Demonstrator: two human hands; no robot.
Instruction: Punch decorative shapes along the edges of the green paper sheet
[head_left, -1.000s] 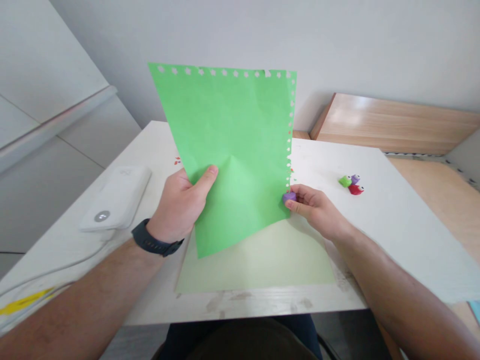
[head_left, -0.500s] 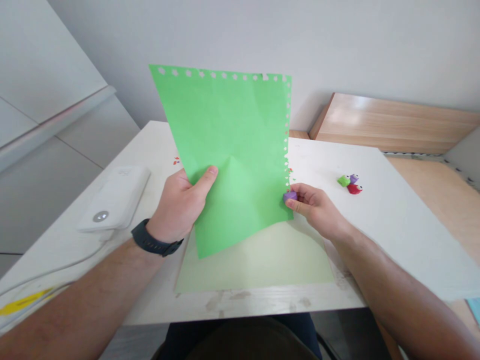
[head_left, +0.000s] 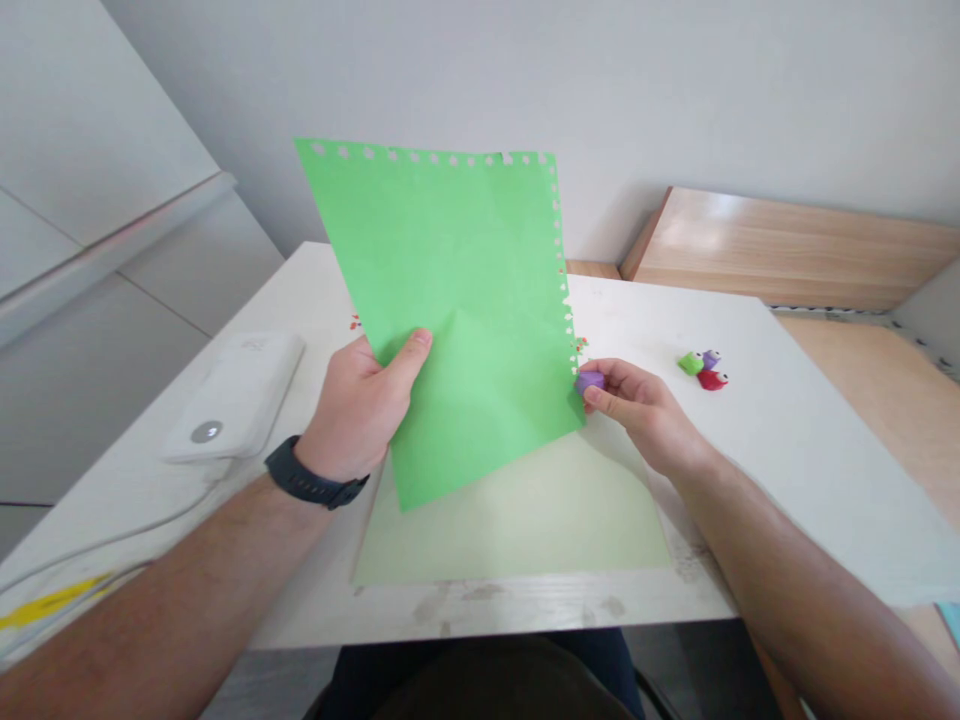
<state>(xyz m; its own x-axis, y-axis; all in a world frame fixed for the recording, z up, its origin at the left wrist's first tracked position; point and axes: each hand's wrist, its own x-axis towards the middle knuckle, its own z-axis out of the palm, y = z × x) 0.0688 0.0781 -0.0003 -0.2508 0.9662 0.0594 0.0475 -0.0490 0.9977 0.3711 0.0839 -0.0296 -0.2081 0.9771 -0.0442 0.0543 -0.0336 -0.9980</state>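
Observation:
A green sheet of paper [head_left: 472, 270] is held up at a tilt by my left hand [head_left: 367, 395], thumb in front and the other fingers hidden behind. Small shaped holes run along its top edge and down its right edge. My right hand [head_left: 645, 410] pinches a small purple craft punch [head_left: 590, 382] at the lower right edge of the sheet. Whether the paper sits inside the punch's slot I cannot tell. Tiny red and green paper bits [head_left: 582, 345] lie on the table just beyond. Beneath is a pale green sheet [head_left: 525, 535].
Three small punch-like pieces with eyes, green [head_left: 691, 363], purple [head_left: 711, 358] and red [head_left: 712, 380], sit together at the right. A white power bank [head_left: 236, 395] with a cable lies at the left of the white table [head_left: 795, 450]. A wooden board [head_left: 795, 245] stands behind.
The green sheet's right side has swung left and its lower right corner has risen a little. My right hand and the punch have shifted slightly right and up, toward the sheet's outer edge.

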